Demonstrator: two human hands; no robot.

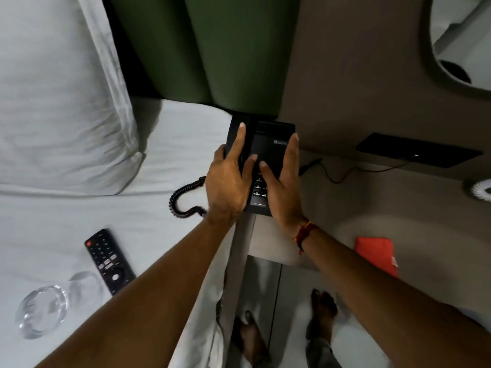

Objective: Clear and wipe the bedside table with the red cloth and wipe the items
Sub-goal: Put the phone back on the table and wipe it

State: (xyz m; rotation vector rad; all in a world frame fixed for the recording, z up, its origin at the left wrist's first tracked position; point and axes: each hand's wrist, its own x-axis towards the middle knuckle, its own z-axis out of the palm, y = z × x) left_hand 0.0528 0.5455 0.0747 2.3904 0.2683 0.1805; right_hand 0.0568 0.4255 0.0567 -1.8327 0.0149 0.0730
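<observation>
Clearing step: left hand (228, 184) and right hand (281, 187) each clamp a grip on the black desk phone (265, 150), straddling bed (164, 144) and tabletop (372, 197); red cloth (376, 252) waits there; next, set it on the bed, cord slack

Both hands hold a black telephone (265, 155) over the gap between the bed (164, 144) and the bedside table (372, 197). The left hand (229, 181) covers its handset side, and the right hand (281, 187) grips the other edge. Left of the telephone, its coiled cord (183, 197), a remote control (109, 258) and a glass (42, 312) lie on the bed. Right of the telephone, the red cloth (377, 253) lies on the table.
</observation>
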